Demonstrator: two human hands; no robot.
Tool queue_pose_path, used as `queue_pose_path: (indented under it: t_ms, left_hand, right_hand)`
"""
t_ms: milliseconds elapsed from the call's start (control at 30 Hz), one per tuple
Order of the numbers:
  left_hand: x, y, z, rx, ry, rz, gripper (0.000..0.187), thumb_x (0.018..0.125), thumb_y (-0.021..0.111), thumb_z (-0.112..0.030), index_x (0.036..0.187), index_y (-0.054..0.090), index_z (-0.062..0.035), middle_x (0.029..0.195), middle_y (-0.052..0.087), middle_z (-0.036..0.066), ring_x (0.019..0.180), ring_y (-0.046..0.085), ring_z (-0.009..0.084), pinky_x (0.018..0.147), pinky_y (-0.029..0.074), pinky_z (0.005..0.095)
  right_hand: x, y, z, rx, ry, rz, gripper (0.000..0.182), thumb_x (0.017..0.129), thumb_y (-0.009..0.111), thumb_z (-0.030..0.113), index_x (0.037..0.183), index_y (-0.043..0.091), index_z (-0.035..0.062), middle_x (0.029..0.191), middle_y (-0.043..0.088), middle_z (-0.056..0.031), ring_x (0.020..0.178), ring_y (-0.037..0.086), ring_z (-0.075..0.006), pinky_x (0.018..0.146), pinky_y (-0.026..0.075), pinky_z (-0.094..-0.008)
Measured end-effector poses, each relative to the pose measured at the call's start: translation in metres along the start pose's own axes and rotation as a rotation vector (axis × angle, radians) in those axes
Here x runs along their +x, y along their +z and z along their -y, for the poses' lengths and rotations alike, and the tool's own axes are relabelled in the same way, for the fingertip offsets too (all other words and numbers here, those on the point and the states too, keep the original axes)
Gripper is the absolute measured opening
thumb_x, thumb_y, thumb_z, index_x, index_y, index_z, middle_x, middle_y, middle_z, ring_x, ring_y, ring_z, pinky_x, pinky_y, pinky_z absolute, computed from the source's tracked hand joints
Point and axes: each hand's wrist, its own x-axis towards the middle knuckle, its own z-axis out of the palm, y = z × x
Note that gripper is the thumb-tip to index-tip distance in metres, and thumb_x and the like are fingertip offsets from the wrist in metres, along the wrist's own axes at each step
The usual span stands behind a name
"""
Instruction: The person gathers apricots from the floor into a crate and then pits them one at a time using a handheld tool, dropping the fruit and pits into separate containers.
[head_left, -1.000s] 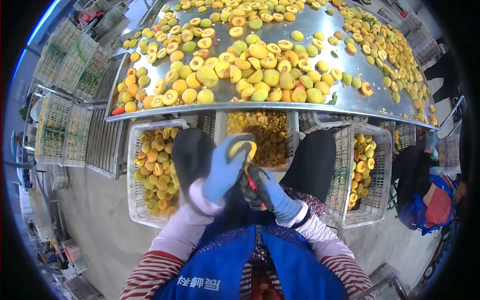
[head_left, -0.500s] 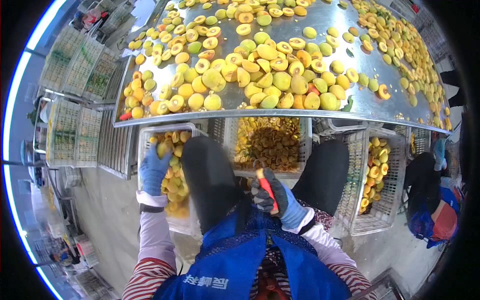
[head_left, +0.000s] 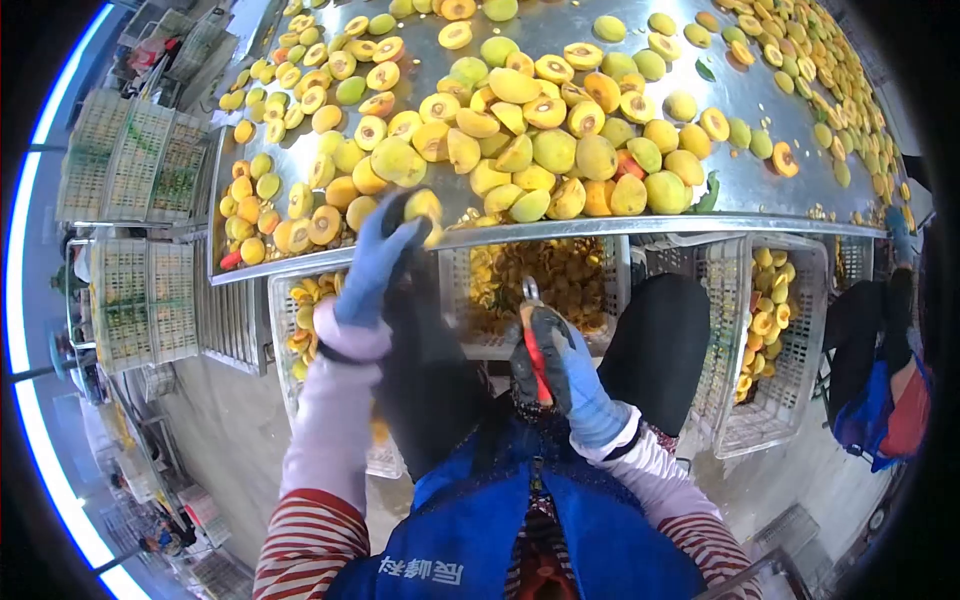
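Note:
My left hand [head_left: 380, 250], in a blue glove with dark fingers, is at the metal table's front edge. Its fingers are closed on a yellow peach half [head_left: 424, 212], somewhat blurred by motion. More peach halves [head_left: 400, 160] lie heaped just beyond it, several with cut faces up. Over my lap, my right hand [head_left: 560, 370], gloved alike, is wrapped round the red handle of a pitting tool [head_left: 537, 350]. Its metal tip [head_left: 530, 288] points away from me, towards a crate [head_left: 455, 290] of brown pits and yellow scraps between my knees.
The metal table [head_left: 620, 235] has a raised rim. A white crate of peach halves [head_left: 283, 330] stands by my left leg and another white crate [head_left: 735, 330] by my right. Stacked crates [head_left: 140, 160] are at far left. A co-worker [head_left: 880, 380] sits at the right.
My left hand has moved from the left crate up to the table edge and onto a peach half. My right hand still grips the tool, its tip now pointing more straight ahead.

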Motion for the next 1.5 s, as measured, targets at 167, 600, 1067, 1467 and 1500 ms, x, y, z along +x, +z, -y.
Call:
queue_pose_path:
  t_ms: [167,600,1067,1467,1500]
  left_hand:
    - [-0.086,0.062,-0.042,-0.611,-0.131,0.158,0.046,0.085,0.058,-0.021,0.122,0.047,0.0051,0.113,0.056,0.014,0.097,0.058,0.0211,0.08,0.049,0.0298]
    - [-0.137,0.095,-0.036,-0.35,0.14,-0.205,0.028,0.096,0.047,-0.018,0.112,0.053,0.0041,0.099,0.061,0.012,0.087,0.059,0.0163,0.076,0.047,0.0258]
    - [-0.142,0.098,-0.027,-0.557,0.062,-0.182,0.037,0.096,0.048,-0.029,0.12,0.051,-0.0006,0.098,0.058,0.007,0.086,0.056,0.0116,0.072,0.047,0.0232]
    - [-0.154,0.115,-0.033,-0.301,0.195,-0.281,0.026,0.095,0.047,-0.019,0.109,0.055,0.0024,0.099,0.059,0.009,0.085,0.055,0.0149,0.073,0.046,0.0264]
    - [-0.154,0.114,-0.035,-0.227,0.213,-0.279,0.025,0.095,0.048,-0.018,0.109,0.056,0.0021,0.098,0.058,0.009,0.085,0.055,0.0138,0.074,0.045,0.0258]
  right_hand:
    - [-0.004,0.014,0.001,-1.111,-0.736,-0.017,0.05,0.083,0.062,0.031,0.118,0.047,-0.0023,0.076,0.06,-0.0169,0.065,0.06,-0.0293,0.055,0.047,-0.0366]
    - [-0.034,0.03,0.011,-0.891,-0.642,-0.188,0.046,0.071,0.068,0.016,0.109,0.05,-0.0019,0.089,0.06,-0.0199,0.083,0.063,-0.0299,0.07,0.047,-0.0376]
    - [-0.056,0.025,0.009,-1.298,-0.675,-0.021,0.044,0.078,0.065,0.021,0.113,0.049,0.0006,0.079,0.06,-0.018,0.071,0.061,-0.0375,0.061,0.048,-0.0415]
    - [-0.063,0.014,-0.024,-1.574,-0.806,-0.119,0.067,0.079,0.065,0.025,0.131,0.034,-0.0046,0.096,0.056,-0.0238,0.084,0.058,-0.0378,0.072,0.046,-0.0441]
    - [-0.06,0.009,-0.03,-1.557,-0.885,-0.143,0.07,0.078,0.066,0.029,0.132,0.035,-0.0026,0.089,0.058,-0.0214,0.077,0.059,-0.0347,0.068,0.047,-0.0433]
